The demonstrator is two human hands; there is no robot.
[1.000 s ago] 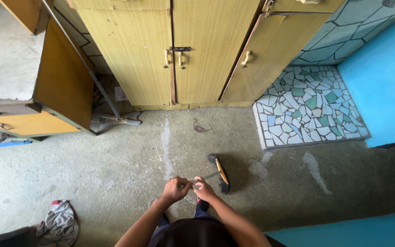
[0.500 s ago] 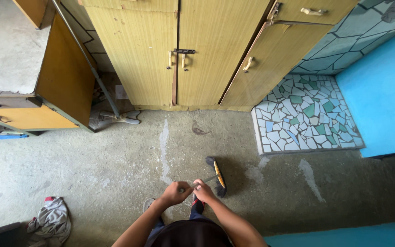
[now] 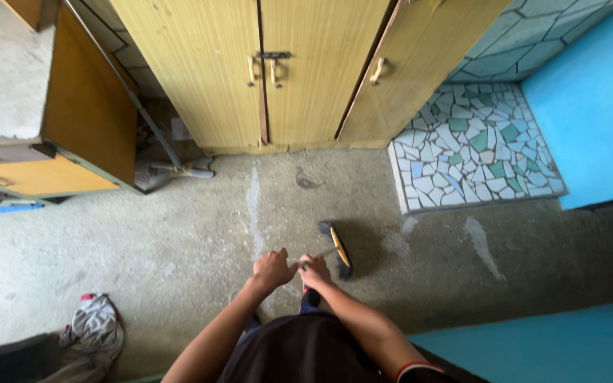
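I look straight down at a grey concrete floor. My left hand and my right hand are side by side, both closed around the thin handle of a floor brush. The brush head, dark with a yellow stripe, rests on the floor just right of my right hand. The handle runs back from the head into my fists and is mostly hidden by them. My forearms and dark top fill the bottom middle.
Yellow wooden cupboard doors stand ahead, one ajar at the right. A mosaic tile patch and blue walls lie right. A concrete counter with an open door is left; a crumpled rag lies bottom left.
The view has shifted slightly, so the cupboard looks closer. Both hands stay clasped on the brush handle, and the brush head stays in about the same spot on the floor.
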